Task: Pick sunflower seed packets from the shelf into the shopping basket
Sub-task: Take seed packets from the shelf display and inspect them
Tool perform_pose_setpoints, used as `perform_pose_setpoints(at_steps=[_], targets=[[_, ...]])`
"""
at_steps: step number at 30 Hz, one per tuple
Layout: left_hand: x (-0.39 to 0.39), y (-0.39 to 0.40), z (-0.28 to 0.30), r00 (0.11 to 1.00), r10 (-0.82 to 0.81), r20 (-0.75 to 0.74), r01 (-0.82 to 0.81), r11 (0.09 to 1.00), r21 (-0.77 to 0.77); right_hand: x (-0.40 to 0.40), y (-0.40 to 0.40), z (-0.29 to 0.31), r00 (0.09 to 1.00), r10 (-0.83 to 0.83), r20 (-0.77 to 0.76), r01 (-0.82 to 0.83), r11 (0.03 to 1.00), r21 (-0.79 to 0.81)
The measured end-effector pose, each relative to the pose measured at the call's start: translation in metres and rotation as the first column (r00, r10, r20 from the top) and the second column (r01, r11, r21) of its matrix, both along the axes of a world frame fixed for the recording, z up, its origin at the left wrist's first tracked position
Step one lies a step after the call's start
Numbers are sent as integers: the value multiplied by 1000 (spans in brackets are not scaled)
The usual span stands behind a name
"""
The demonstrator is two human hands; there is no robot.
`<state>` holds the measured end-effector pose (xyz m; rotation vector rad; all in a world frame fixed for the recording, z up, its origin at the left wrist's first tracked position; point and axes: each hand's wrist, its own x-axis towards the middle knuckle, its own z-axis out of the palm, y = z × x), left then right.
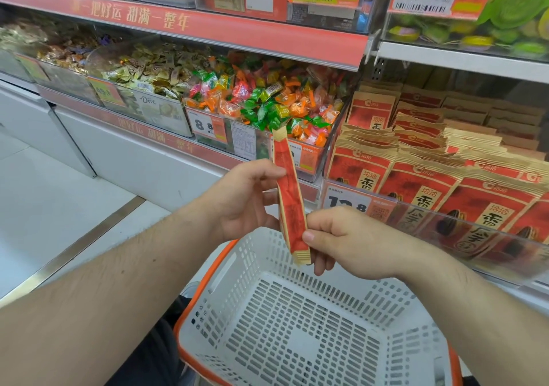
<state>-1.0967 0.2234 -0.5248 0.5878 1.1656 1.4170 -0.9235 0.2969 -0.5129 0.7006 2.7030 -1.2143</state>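
Observation:
A red and tan sunflower seed packet [290, 195] stands edge-on above the far rim of the white, orange-rimmed shopping basket [297, 326]. My left hand [246, 198] pinches its upper half from the left. My right hand [347, 246] pinches its lower end from the right. Nothing lies in the basket. Rows of matching red seed packets [421, 186] fill the shelf on the right, behind a clear front lip.
Clear bins of wrapped candy [267, 103] sit on the shelf to the left of the seed packets, with price tags in front. White cabinets [89, 148] run below them. More goods and price labels fill the upper shelf [208, 26].

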Motion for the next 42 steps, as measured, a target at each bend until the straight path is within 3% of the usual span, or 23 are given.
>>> perform_pose_setpoints(at_steps=[5,15,20,22,25,27,32,36,38,42], targets=[[0,0,-1,999,-25,36,25,1000,2,1,2,0,999,11,-40,-14,997,-81],[-2,1,-1,999,-1,43,2,1000,-7,2,3,2,997,17,-76,-24,996,-81],[-5,-1,0,991,-47,122,38,996,75,0,13,-12,918,-265,-295,293,955,54],[-5,-2,0,979,-126,159,102,984,148,-1,16,-14,872,-383,-306,366,924,-114],[-7,-2,-3,957,-229,177,184,953,240,-1,12,-13,895,-388,-222,247,843,-478],[-7,-4,-3,954,-269,133,232,942,241,-1,8,-15,908,-343,-239,197,856,-479],[-7,-3,2,976,-198,93,172,957,232,-6,2,-19,872,-405,-275,331,902,-279],[-6,-3,0,984,-36,-175,70,978,196,-6,3,-21,830,-440,-342,408,898,-166],[-5,-4,-1,974,17,-224,24,984,178,-4,7,-21,831,-419,-365,412,905,-100],[-4,-6,-3,946,-19,-323,74,984,159,0,11,-11,720,-471,-509,391,882,-262]])
